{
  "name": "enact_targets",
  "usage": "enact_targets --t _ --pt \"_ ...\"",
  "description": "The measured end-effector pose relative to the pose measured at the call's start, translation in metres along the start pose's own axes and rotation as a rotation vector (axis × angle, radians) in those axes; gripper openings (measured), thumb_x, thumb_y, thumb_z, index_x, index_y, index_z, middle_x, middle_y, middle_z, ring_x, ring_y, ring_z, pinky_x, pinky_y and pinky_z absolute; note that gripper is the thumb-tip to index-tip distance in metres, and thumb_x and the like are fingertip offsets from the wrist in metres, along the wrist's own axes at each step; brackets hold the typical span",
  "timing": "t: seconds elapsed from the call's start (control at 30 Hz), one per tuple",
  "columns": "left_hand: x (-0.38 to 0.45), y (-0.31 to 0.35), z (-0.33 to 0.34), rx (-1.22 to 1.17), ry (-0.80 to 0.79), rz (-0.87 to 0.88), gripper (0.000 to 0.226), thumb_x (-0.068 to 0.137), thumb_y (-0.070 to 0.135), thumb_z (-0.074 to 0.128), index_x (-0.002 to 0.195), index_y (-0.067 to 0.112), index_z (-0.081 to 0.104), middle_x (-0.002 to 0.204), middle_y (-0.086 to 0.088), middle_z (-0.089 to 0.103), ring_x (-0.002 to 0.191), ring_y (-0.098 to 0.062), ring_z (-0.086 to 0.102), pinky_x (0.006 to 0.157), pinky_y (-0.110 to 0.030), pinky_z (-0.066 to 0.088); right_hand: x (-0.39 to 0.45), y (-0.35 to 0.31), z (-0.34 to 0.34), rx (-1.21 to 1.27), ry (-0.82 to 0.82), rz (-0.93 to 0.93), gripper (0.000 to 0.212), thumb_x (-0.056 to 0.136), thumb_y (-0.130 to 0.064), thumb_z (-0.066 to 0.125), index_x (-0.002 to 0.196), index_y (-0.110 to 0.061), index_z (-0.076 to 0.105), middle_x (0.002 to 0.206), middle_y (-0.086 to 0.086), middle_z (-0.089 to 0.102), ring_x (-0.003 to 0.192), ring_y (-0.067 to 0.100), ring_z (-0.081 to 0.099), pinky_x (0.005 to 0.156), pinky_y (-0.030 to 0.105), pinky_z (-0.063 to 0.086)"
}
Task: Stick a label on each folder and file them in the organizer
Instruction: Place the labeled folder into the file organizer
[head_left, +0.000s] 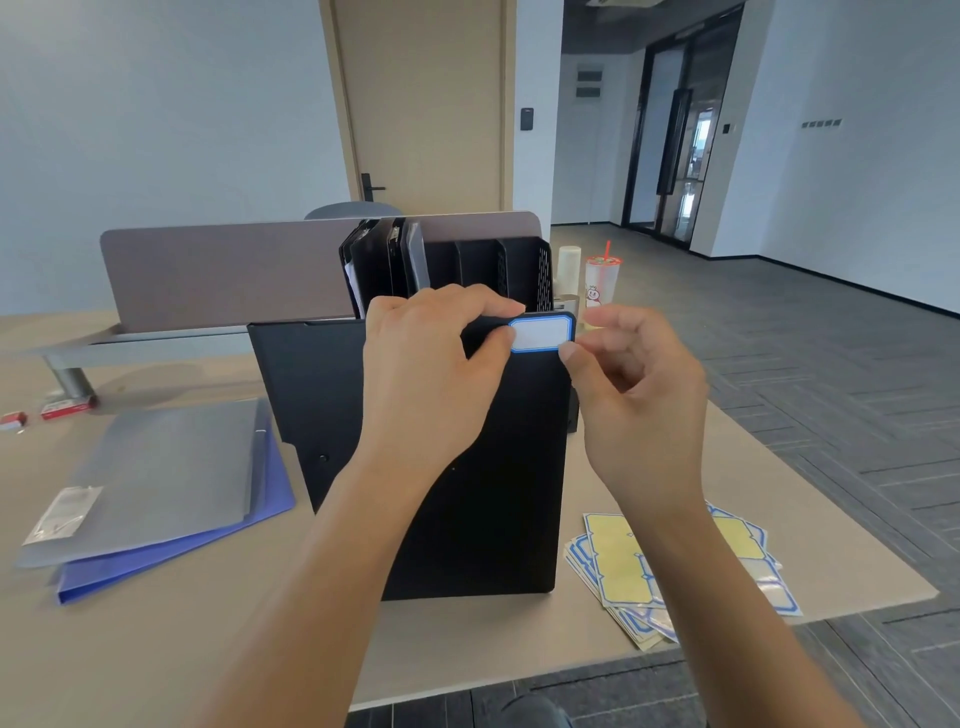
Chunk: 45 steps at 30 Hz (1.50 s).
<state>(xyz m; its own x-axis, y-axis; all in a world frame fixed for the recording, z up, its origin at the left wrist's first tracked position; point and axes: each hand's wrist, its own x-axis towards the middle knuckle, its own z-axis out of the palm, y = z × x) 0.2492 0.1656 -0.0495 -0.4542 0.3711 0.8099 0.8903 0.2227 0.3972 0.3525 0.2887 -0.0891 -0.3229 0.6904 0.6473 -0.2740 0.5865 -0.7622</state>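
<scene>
A black folder (483, 493) lies on the desk in front of me. A white label with a blue border (540, 332) sits on its far right corner. My left hand (431, 374) rests on the folder's far edge, and its thumb and forefinger pinch the label's left end. My right hand (634, 384) pinches the label's right end between thumb and forefinger. Behind the folder stands a black mesh organizer (519, 270) with several dark folders (384, 265) filed upright in its left slots.
A grey folder (166, 473) lies on a blue folder (197, 551) at the left. Label sheets (623, 571) are fanned out at the right near the desk's edge. A drink cup (600, 280) and a white roll (569, 270) stand beside the organizer. A grey divider (218, 270) runs behind.
</scene>
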Motion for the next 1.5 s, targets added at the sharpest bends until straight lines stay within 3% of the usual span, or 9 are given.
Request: enact_targets --t 0.1,0.27,0.43,0.6,0.8,1.07,1.2,1.3,1.5 --pt "-0.0011 0.002 0.0011 0.018 0.029 0.008 0.017 0.093 0.027 0.07 0.107 0.035 0.077 0.098 0.018 0.075 0.083 0.008 0.052 0.09 -0.034 0.04 0.001 -0.001 -0.0018 -0.001 0.007 0.01 0.013 0.096 -0.015 0.075 0.107 -0.019 0.073 0.089 -0.009 0.077 0.078 0.012 0.072 0.075 0.028 0.059" --pt "-0.0027 0.0039 0.0017 0.014 0.047 0.006 0.016 0.093 0.029 0.068 0.105 0.033 0.077 0.093 0.018 0.074 0.084 -0.006 0.061 0.091 -0.046 0.049 0.0069 -0.0043 -0.001 -0.033 -0.017 0.01 0.01 0.098 -0.025 0.074 0.106 -0.021 0.078 0.09 -0.007 0.077 0.082 0.015 0.072 0.078 0.039 0.062" --pt "-0.0031 0.0053 0.0023 0.016 0.069 0.009 0.017 0.093 0.029 0.066 0.103 0.032 0.078 0.094 0.016 0.075 0.085 -0.003 0.057 0.091 -0.038 0.044 0.0069 -0.0008 -0.0019 -0.065 -0.04 -0.018 0.01 0.1 -0.022 0.071 0.108 -0.02 0.078 0.096 -0.005 0.078 0.084 0.012 0.071 0.078 0.033 0.062" --pt "-0.0033 0.0055 0.0001 0.018 0.041 -0.002 0.015 0.091 0.031 0.073 0.105 0.033 0.077 0.095 0.018 0.074 0.084 -0.002 0.056 0.092 -0.04 0.045 0.0042 0.0014 -0.001 -0.059 -0.039 -0.018 0.013 0.102 -0.021 0.069 0.113 -0.02 0.077 0.099 -0.007 0.077 0.086 0.014 0.071 0.08 0.039 0.063" --pt "-0.0029 0.0067 -0.0012 -0.007 0.028 -0.02 0.013 0.091 0.03 0.074 0.104 0.033 0.078 0.097 0.018 0.075 0.089 -0.002 0.058 0.094 -0.044 0.046 0.0047 -0.0032 -0.0007 -0.024 -0.032 -0.009 0.011 0.1 -0.027 0.071 0.105 -0.021 0.078 0.091 -0.009 0.075 0.082 0.011 0.068 0.071 0.023 0.054" --pt "-0.0045 0.0049 0.0051 0.032 0.085 0.003 0.012 0.093 0.029 0.07 0.102 0.033 0.077 0.094 0.017 0.074 0.08 0.01 0.047 0.086 -0.03 0.033 0.0083 -0.0014 -0.002 -0.009 -0.076 -0.028 0.011 0.103 -0.021 0.067 0.104 -0.018 0.077 0.087 -0.01 0.073 0.076 0.006 0.063 0.07 0.014 0.045" --pt "-0.008 0.001 0.0014 0.061 0.04 0.043 0.021 0.09 0.024 0.075 0.11 0.031 0.075 0.098 0.017 0.071 0.096 0.028 0.034 0.086 -0.031 0.031 0.0044 -0.0007 -0.0041 0.009 -0.096 -0.002 0.011 0.097 -0.021 0.074 0.108 -0.024 0.077 0.093 -0.011 0.076 0.081 0.01 0.069 0.072 0.019 0.052" --pt "-0.008 0.0002 -0.0015 0.072 0.026 0.081 0.024 0.088 0.022 0.076 0.111 0.031 0.074 0.101 0.014 0.073 0.089 0.011 0.035 0.088 -0.031 0.029 0.0023 0.0002 -0.004 0.016 -0.104 -0.004 0.015 0.097 -0.019 0.074 0.11 -0.026 0.076 0.094 -0.011 0.075 0.084 0.014 0.07 0.073 0.023 0.054" --pt "-0.0077 0.0006 -0.003 0.092 0.01 0.071 0.024 0.09 0.022 0.075 0.113 0.03 0.074 0.103 0.012 0.073 0.09 0.008 0.034 0.089 -0.029 0.028 0.0021 -0.0006 -0.0044 0.027 -0.121 -0.011 0.017 0.099 -0.015 0.071 0.109 -0.028 0.073 0.092 -0.009 0.073 0.08 0.011 0.066 0.07 0.017 0.05"
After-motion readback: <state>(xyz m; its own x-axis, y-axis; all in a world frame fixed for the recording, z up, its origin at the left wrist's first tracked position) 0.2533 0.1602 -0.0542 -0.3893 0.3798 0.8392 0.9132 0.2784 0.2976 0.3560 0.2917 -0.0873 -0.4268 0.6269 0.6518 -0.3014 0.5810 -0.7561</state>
